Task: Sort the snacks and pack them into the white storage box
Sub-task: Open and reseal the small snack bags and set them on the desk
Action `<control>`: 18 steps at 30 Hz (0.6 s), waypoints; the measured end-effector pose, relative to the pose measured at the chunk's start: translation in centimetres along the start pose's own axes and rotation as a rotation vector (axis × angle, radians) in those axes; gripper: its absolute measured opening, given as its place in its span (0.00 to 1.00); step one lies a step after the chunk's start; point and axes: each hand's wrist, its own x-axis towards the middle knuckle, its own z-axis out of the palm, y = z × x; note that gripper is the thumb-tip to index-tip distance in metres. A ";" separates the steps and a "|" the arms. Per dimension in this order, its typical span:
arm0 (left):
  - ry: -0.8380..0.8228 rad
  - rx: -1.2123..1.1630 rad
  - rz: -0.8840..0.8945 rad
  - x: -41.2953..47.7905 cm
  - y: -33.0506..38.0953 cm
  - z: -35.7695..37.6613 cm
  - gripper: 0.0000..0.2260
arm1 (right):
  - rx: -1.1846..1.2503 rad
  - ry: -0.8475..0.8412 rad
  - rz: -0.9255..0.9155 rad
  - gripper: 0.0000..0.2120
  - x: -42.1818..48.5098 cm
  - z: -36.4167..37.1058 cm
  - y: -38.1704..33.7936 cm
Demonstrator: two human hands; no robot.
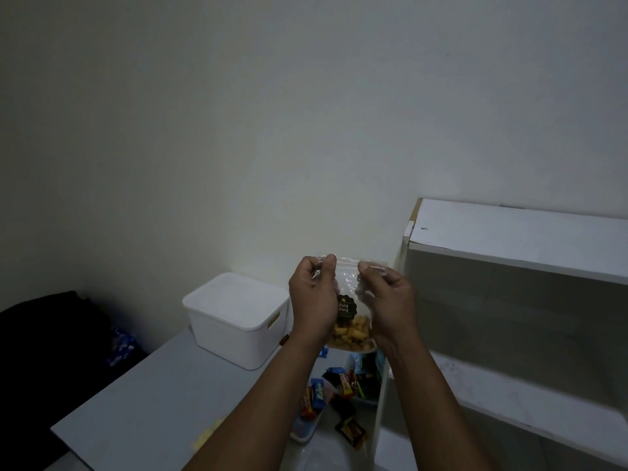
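Both forearms cut off at the bottom edge, raised over a dim table (142,399). Left hand (314,297) pinches the left top corner of the clear snack bag (350,326), right hand (384,300) pinches the right; bag hangs upright between them. White storage box (234,321) sits left, lid on. Wrapped snacks (343,396) below, partly hidden and hard to make out.

Clear zip bag (350,321) of yellow snacks held up, left hand (314,300) and right hand (385,304) pinching its top edge. White storage box (234,321), lid on, left of bag. Wrapped candies (343,392) below bag.
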 end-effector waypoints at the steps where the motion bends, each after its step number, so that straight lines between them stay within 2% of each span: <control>1: 0.006 0.000 -0.005 0.1 -0.2 0.0 0.10 | 0.008 0.002 0.005 0.08 0.0 -0.1 0.1; 10: 0.058 0.054 -0.068 -0.2 -3.3 -0.5 0.10 | 0.115 0.026 0.179 0.12 0.3 -1.8 3.0; 14: 0.072 0.102 -0.159 -1.7 -6.7 -1.9 0.12 | 0.051 0.024 0.264 0.13 -0.8 -3.2 6.6; 18: 0.107 0.205 -0.277 -3.7 -9.7 -3.9 0.12 | -0.133 0.000 0.257 0.10 -3.4 -4.6 8.9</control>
